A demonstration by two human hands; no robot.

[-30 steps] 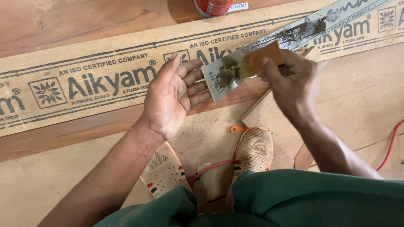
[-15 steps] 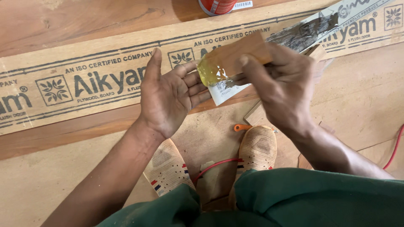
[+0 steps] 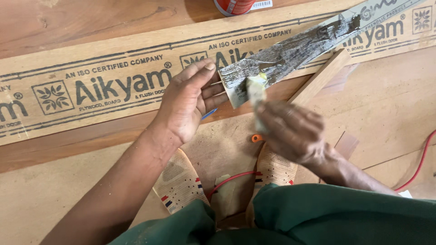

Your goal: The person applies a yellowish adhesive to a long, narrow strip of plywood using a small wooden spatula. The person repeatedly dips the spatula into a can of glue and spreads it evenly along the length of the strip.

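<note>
A long narrow strip (image 3: 290,54), smeared grey and dark along its upper face, ran from the middle of the frame up toward the upper right. Its near end sat just right of centre, touching the fingertips of the left hand (image 3: 188,102). That hand was held open, palm turned toward the strip, fingers apart and stretched out to steady the end rather than wrapped around it. A small pale yellowish scrap (image 3: 256,90) lay against the strip's near end, held from below by the right hand (image 3: 293,131). The right hand was blurred; its fingers were drawn together on the scrap, though the exact grip could not be made out.

Beside the strip on the right lay a plain wooden batten (image 3: 320,77), angled the same way. Behind both, a long printed plywood board (image 3: 113,81) crossed the upper frame. A red can (image 3: 234,5) stood at the top edge. Below the hands were two patterned sandals (image 3: 179,181), a red cable (image 3: 422,159) at the right and green trousers (image 3: 340,218) along the bottom.
</note>
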